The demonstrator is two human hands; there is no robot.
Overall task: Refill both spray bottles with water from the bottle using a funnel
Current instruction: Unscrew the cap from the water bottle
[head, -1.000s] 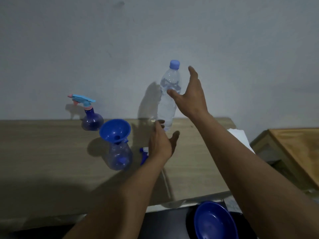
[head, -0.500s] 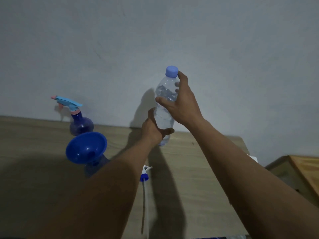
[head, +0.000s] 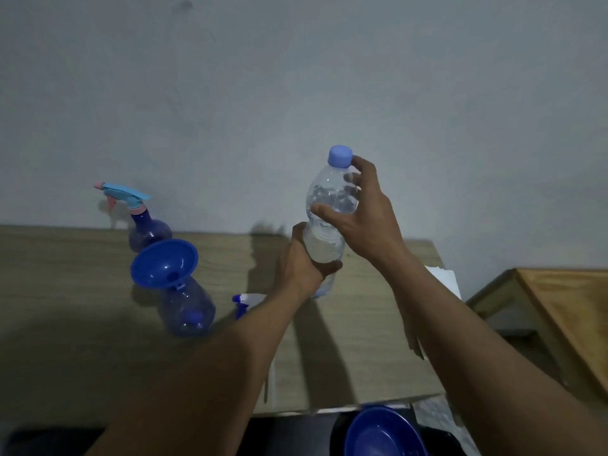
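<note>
Hands (head: 306,261) gripping bottle (head: 329,209), funnelled sprayer (head: 187,304) left

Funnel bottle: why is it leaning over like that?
The near spray bottle looks tilted, with the blue funnel in its neck tipped leftward. Its removed spray head lies on the table beside it.

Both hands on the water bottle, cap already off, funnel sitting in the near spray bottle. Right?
Not quite: the cap is still on the water bottle, as the head view shows. The rest holds: left hand and right hand both grip it, and the funnel sits in the near spray bottle.
</note>
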